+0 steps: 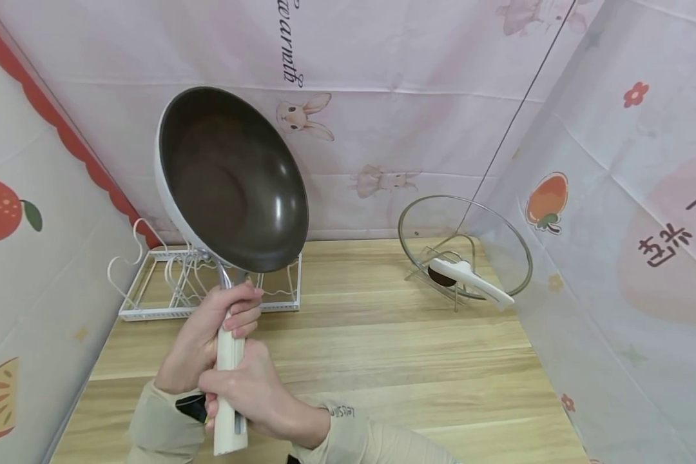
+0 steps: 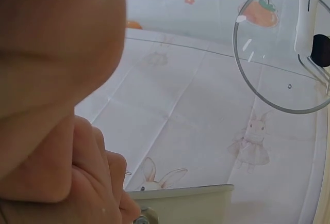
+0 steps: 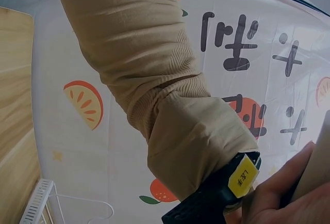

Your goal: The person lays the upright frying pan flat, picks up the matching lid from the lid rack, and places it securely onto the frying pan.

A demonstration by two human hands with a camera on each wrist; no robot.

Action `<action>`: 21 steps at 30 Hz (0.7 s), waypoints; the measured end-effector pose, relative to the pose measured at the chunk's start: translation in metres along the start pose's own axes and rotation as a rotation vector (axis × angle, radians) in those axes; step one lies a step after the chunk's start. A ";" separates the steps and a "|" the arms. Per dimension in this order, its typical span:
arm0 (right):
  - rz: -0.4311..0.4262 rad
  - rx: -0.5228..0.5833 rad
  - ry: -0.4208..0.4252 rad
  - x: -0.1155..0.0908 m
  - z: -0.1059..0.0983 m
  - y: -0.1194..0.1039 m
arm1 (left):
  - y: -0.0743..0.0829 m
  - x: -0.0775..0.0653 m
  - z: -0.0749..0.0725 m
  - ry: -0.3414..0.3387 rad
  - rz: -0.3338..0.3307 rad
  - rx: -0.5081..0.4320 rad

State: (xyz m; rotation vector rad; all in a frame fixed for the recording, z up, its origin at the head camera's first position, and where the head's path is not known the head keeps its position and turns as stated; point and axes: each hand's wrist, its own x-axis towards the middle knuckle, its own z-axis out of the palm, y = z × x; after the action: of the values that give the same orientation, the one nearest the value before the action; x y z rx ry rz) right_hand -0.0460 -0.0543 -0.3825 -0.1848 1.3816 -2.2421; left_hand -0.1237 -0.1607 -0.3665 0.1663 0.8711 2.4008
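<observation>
A frying pan (image 1: 232, 180) with a dark inside and a pale outside is held up and tilted, its inside toward the head camera. My left hand (image 1: 232, 316) grips the upper part of the white handle (image 1: 229, 351), close to the pan. Lower down, my right hand (image 1: 255, 386) wraps round the same handle, thumb across it. In the left wrist view a pale side of the pan (image 2: 180, 203) shows beside the left hand (image 2: 98, 167). The right wrist view catches fingers (image 3: 278, 188) against the handle's edge.
Behind and below the pan, a white wire rack (image 1: 209, 312) stands on the wooden table (image 1: 371, 361) at the left. A glass lid (image 1: 499, 225) with a white handle leans on a wire stand (image 1: 455, 299) at the right. Printed cloth walls (image 1: 383, 122) enclose the table.
</observation>
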 end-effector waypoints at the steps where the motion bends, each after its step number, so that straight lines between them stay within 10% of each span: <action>1: -0.001 0.002 -0.003 0.000 0.000 0.000 | 0.000 0.000 0.000 -0.004 0.000 0.003; 9: -0.012 -0.011 -0.008 -0.001 -0.003 -0.003 | -0.002 0.001 0.000 0.041 -0.001 0.018; 21: -0.004 -0.004 -0.011 -0.002 -0.003 -0.004 | -0.005 0.001 -0.004 -0.084 0.019 -0.141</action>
State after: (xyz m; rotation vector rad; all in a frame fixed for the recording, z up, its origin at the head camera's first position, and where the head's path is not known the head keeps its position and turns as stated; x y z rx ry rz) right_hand -0.0465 -0.0489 -0.3799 -0.2017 1.3814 -2.2381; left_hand -0.1232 -0.1593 -0.3724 0.2198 0.6624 2.4436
